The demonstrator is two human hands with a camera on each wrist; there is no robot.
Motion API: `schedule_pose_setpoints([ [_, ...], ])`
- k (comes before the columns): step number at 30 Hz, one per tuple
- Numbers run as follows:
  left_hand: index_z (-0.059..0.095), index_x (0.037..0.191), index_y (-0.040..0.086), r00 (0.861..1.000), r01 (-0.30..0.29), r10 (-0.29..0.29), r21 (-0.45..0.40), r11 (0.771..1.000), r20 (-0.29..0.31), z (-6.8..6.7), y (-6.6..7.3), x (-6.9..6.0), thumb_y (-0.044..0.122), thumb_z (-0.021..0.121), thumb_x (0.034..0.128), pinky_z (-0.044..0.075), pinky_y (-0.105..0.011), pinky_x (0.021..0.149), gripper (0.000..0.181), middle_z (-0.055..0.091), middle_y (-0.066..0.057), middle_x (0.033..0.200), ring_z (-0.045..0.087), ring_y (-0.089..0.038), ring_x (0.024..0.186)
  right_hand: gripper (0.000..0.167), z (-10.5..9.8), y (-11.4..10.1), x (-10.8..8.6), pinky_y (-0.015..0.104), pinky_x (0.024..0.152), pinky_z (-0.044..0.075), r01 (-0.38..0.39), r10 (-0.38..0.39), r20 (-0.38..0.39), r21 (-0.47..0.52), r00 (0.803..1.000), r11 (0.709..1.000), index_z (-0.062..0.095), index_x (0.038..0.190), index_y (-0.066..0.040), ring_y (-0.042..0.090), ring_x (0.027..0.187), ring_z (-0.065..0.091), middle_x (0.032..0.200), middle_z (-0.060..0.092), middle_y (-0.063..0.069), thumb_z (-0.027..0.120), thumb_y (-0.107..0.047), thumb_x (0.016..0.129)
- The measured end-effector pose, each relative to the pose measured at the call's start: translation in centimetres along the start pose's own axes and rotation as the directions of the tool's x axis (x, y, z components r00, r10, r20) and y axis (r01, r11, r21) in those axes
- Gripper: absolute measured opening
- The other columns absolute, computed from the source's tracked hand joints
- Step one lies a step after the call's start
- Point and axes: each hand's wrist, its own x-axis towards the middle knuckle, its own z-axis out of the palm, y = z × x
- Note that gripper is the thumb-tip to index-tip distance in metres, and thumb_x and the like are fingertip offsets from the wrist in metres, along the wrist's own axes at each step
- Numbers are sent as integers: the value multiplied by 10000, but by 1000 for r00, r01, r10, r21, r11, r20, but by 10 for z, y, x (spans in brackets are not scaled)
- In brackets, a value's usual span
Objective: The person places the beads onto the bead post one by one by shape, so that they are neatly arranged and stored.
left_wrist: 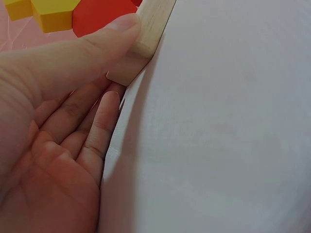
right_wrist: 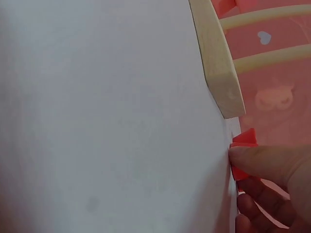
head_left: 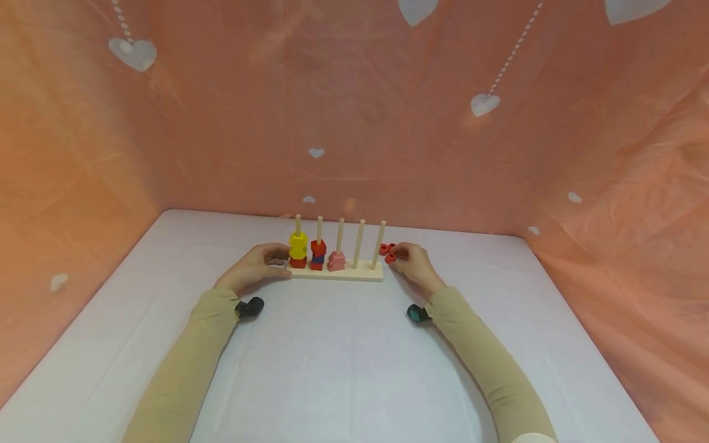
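Observation:
A wooden peg board (head_left: 338,275) with several upright pegs stands across the table. My left hand (head_left: 252,266) holds its left end, with the thumb (left_wrist: 121,26) against the wood. Yellow pieces (head_left: 298,245) sit above a red piece on the leftmost peg. The second peg carries red and blue pieces (head_left: 317,259), and the third carries pink ones (head_left: 336,263). Beyond the board's right end, my right hand (head_left: 415,264) pinches a red bead (right_wrist: 240,171) at table level. Other red beads (head_left: 384,249) lie just behind it, partly hidden by the fingers.
The two pegs on the right (head_left: 359,243) are bare. A white cloth (head_left: 332,357) covers the table. Orange sheeting with white hearts (head_left: 354,123) rises behind and at both sides. A dark wrist camera (head_left: 250,307) juts inward from the left sleeve, another (head_left: 418,313) from the right.

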Motion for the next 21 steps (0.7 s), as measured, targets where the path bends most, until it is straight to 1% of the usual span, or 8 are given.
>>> schedule_pose_setpoints([
  [4, 447, 1380, 40, 1000, 6, -6, -1, 1000, 2, 1, 1, 0, 116, 771, 813, 363, -433, 1057, 658, 472, -152, 1372, 447, -321, 1224, 295, -3, 0, -1, 378, 883, 502, -22, 21, 9, 19, 1000, 1000, 635, 1108, 5, 276, 979, 549, 1074, 626, 127, 720, -21, 827],
  [6, 442, 1381, 30, 1000, 9, -9, 2, 1000, 4, 2, 5, -2, 88, 754, 824, 358, -442, 1060, 642, 467, -163, 1375, 444, -331, 1225, 292, -6, -1, -3, 367, 857, 511, -18, 18, 8, 28, 1000, 999, 638, 1105, -11, 262, 967, 558, 1059, 632, 108, 726, -41, 828],
  [8, 438, 1378, 10, 1000, 4, -4, 15, 1000, 10, 3, 11, -6, 73, 739, 834, 352, -453, 1062, 625, 465, -182, 1373, 444, -342, 1223, 294, -10, -2, -4, 367, 838, 515, 14, -14, -1, 22, 1000, 1000, 638, 1103, -14, 257, 965, 573, 1046, 642, 100, 733, -56, 828],
  [10, 436, 1374, -6, 1000, 0, -1, 20, 1000, 12, 4, 17, -10, 65, 734, 837, 347, -461, 1064, 618, 464, -195, 1371, 445, -350, 1221, 289, -16, -4, -5, 372, 842, 511, 57, -57, -19, -6, 998, 998, 641, 1097, -22, 251, 973, 588, 1037, 651, 93, 739, -74, 829],
  [13, 436, 1374, -6, 1000, -17, 16, 34, 999, 11, 3, 14, -10, 112, 750, 833, 353, -460, 1059, 637, 469, -192, 1368, 454, -343, 1214, 301, -27, -11, -7, 401, 852, 505, 130, -131, -59, -14, 990, 991, 628, 1112, 2, 267, 989, 607, 1047, 658, 120, 728, -77, 840],
  [17, 449, 1376, 29, 1000, -16, 16, 43, 999, -1, 0, 1, -2, 172, 782, 807, 362, -441, 1057, 674, 481, -156, 1367, 462, -315, 1212, 351, -44, -30, -10, 410, 845, 503, 210, -201, -119, 67, 972, 975, 578, 1160, 23, 280, 986, 618, 1064, 650, 152, 717, -80, 855],
  [19, 459, 1369, 42, 1000, -9, 9, 43, 999, -7, 0, 1, -1, 175, 791, 796, 357, -432, 1062, 675, 488, -142, 1363, 464, -305, 1213, 356, -53, -49, -16, 412, 843, 504, 262, -244, -150, 112, 958, 959, 566, 1161, 50, 308, 978, 618, 1064, 644, 182, 713, -48, 852],
  [21, 461, 1368, 41, 1000, -14, 14, 47, 999, -6, 0, 1, 0, 178, 792, 796, 357, -432, 1062, 675, 490, -141, 1362, 466, -303, 1211, 327, -60, -70, -23, 396, 842, 508, 321, -296, -178, 136, 939, 937, 568, 1136, 82, 338, 967, 611, 1061, 637, 216, 699, -1, 849],
])
